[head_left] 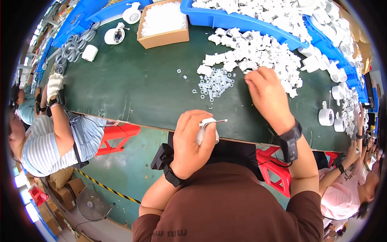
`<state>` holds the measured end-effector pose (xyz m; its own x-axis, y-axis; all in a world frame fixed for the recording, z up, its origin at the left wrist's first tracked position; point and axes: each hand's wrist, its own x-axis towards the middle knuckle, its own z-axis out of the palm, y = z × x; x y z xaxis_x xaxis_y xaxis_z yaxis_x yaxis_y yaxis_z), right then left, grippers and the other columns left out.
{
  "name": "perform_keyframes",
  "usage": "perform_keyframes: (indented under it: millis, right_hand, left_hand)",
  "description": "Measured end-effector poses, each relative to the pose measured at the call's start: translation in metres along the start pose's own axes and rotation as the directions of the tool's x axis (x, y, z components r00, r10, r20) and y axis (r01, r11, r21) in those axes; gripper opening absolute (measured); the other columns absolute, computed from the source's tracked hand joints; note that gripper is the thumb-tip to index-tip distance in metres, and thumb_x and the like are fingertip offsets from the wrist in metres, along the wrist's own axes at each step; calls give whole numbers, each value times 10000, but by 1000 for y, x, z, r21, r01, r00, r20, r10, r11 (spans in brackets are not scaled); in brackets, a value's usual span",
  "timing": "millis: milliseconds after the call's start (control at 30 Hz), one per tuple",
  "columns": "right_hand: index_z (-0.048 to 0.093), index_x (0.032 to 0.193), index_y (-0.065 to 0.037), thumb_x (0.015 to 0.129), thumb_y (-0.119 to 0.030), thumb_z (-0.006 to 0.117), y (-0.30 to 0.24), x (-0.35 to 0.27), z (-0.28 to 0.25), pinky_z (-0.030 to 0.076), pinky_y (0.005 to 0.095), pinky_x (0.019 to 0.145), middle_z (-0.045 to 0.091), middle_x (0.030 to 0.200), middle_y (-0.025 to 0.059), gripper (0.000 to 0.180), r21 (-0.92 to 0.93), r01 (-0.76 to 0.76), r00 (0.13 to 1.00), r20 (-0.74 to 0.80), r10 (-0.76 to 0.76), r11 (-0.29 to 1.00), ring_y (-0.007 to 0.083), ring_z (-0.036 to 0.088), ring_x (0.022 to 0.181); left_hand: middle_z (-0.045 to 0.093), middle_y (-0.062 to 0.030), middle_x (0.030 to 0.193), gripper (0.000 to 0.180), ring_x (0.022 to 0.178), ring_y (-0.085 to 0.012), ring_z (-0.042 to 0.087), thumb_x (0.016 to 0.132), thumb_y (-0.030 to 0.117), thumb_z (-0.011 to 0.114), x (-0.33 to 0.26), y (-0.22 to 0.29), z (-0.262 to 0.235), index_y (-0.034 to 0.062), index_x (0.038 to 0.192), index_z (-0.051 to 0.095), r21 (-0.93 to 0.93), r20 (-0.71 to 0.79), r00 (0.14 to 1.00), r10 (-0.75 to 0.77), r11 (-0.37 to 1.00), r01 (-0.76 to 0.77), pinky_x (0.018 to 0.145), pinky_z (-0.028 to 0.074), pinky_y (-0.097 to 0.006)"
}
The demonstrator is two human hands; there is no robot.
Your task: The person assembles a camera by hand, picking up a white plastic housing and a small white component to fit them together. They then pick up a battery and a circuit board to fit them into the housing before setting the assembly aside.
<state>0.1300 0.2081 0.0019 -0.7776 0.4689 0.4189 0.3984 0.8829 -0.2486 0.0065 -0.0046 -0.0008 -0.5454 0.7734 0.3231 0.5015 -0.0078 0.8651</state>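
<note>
My left hand (189, 139) is closed around a white plastic housing (207, 121) just off the table's near edge. From the housing a thin, light-tipped rod (219, 121) sticks out to the right, over my thumb. My right hand (267, 94) reaches over the table, its fingertips pinched together at the near edge of a heap of small white plastic parts (262, 50). What lies between those fingertips, if anything, is too hidden to make out. Left of my right hand is a scatter of small translucent rings (215, 84).
Blue bins (242, 25) of white parts line the far side. A cardboard box (163, 39) of translucent pieces stands at the back. Grey cable coils (71, 48) lie far left, round white housings (325, 116) at right. Co-workers sit on both sides; red stools (117, 137) stand below.
</note>
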Motion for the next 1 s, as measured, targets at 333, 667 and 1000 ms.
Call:
perform_keyframes:
  millis: [333,667,1000]
  right_hand:
    - [690,1159,-49,897,-11,683,-19,4,1,531,393,888,667,1133,118,265,346,70,996,29,-86,936,318,631,1006]
    - [695,1043,-52,840,2,744,-18,-10,17,536,381,810,669,1051,91,215,252,139,990,-42,-133,958,307,632,955]
    - [685,1004,-79,886,-18,753,-14,-12,19,495,265,806,668,1006,12,150,654,-276,961,181,209,704,118,621,900]
  left_hand:
    - [669,-111,1026,105,880,-305,602,893,53,685,6,0,5,34,988,643,76,27,996,79,994,-81,770,493,-387]
    - [669,-111,1027,95,895,-314,608,903,58,677,0,-2,-1,33,989,642,-6,10,1000,9,1000,-8,793,495,-393]
    - [671,-107,1010,87,893,-303,609,907,68,679,3,0,-1,37,982,647,5,17,1000,-3,1000,3,796,492,-388]
